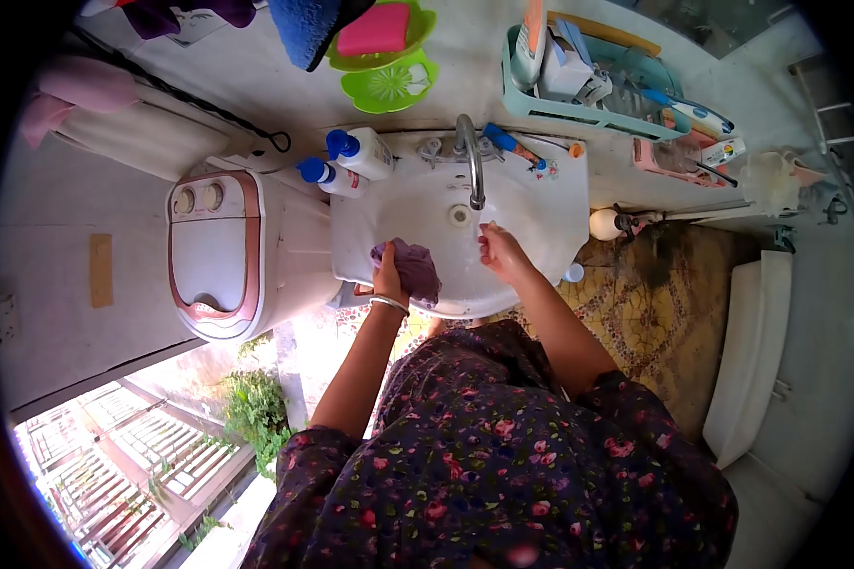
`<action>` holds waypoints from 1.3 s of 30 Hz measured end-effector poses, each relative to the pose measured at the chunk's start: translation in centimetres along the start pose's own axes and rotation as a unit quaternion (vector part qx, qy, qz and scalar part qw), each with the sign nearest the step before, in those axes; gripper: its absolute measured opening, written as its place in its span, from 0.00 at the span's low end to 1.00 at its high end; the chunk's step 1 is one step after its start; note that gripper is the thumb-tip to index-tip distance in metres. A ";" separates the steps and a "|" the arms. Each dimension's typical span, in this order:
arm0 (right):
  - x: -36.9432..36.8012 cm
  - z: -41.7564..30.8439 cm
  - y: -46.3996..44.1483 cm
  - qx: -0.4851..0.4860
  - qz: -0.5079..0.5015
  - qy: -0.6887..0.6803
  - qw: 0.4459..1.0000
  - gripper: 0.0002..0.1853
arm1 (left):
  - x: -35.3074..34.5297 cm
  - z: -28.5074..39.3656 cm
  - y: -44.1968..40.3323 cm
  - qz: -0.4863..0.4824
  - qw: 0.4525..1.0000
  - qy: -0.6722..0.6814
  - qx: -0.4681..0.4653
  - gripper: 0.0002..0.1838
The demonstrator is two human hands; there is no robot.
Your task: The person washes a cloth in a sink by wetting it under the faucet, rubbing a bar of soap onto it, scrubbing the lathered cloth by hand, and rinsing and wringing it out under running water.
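Over the left part of the white sink (541,209), my left hand (387,277) holds a bunched purple cloth (416,270). A metal bangle (389,304) circles that wrist. My right hand (503,252) is over the basin, just below the spout of the chrome faucet (475,175). Its fingers are curled together, and whether they hold anything is too small to make out. The round drain (460,215) shows between the hands, nearer the faucet.
Two white bottles with blue pumps (368,155) stand at the sink's back left. A blue tube (514,145) lies behind the faucet. Left is a small washing machine (216,256). A teal basket (588,116) and green soap dishes (389,83) are on the wall.
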State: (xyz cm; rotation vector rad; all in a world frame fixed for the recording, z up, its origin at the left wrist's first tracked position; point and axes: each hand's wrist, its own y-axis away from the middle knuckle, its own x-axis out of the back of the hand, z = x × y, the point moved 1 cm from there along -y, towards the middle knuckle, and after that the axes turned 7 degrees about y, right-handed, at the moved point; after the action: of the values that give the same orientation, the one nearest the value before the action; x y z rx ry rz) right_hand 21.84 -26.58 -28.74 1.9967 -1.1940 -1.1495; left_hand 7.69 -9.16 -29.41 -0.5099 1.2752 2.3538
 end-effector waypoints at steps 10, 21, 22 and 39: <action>-18.7 -17.6 13.4 0.661 0.185 0.584 0.433 0.21 | 0.1 -0.6 -0.8 -0.038 0.999 0.002 0.012 0.19; -7.0 -11.7 8.7 0.597 0.065 0.302 0.740 0.15 | -1.9 0.8 1.7 -0.032 0.998 0.033 0.047 0.15; -3.8 -10.0 5.7 0.585 0.098 0.272 0.758 0.17 | -2.2 0.9 1.7 -0.028 0.998 0.039 0.046 0.15; 1.7 -3.8 -3.1 0.067 0.070 0.171 0.981 0.20 | -1.5 3.0 0.4 -0.198 0.959 0.075 0.186 0.15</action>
State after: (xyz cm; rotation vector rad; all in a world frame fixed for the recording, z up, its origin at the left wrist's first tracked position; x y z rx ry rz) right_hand 26.89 -26.54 -29.90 2.0658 -1.2311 -0.6391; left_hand 8.46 -7.09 -26.85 -0.7495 1.4812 1.7256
